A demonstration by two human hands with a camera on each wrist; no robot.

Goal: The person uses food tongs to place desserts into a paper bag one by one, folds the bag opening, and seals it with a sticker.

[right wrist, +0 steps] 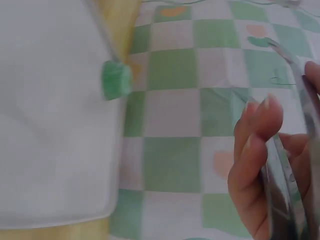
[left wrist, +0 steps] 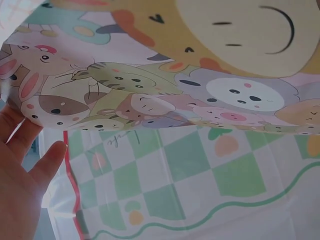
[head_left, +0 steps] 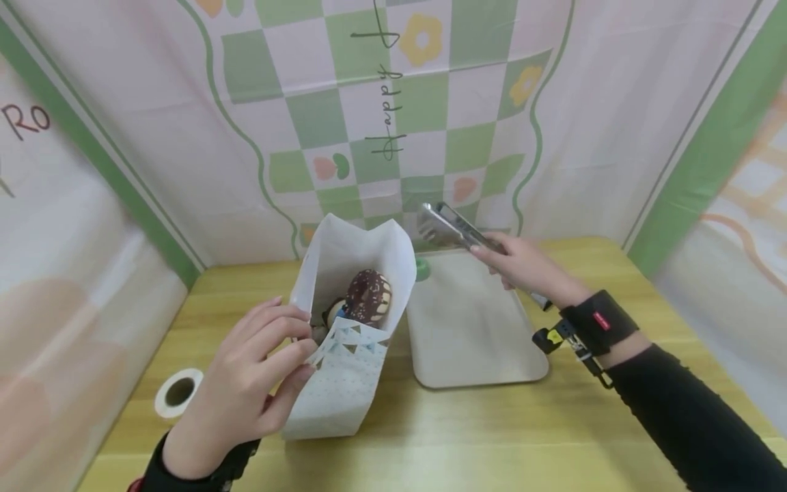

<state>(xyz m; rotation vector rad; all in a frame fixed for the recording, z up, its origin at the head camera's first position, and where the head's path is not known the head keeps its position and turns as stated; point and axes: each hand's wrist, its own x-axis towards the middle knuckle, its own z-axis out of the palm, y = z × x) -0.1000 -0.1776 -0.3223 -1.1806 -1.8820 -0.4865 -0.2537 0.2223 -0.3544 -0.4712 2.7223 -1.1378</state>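
Note:
My left hand [head_left: 252,376] pinches the near-left edge of the mouth of a white paper bag [head_left: 335,403]. In the left wrist view, the bag's side [left wrist: 150,95] shows printed cartoon animals, with the left hand [left wrist: 25,175] at its edge. Inside the open bag lies a chocolate-coated doughnut [head_left: 369,297] with pale markings; other items under it are partly hidden. My right hand [head_left: 519,263] grips metal tongs [head_left: 455,225], raised above the far part of a pale tray [head_left: 476,328]. The tongs' tips are apart from the bag, with nothing seen between them.
A small green object [head_left: 421,268] sits at the tray's far-left corner. A white tape-like roll [head_left: 178,393] lies left of my left hand. The wooden table [head_left: 492,437] meets patterned curtains [head_left: 424,102] at the back and sides.

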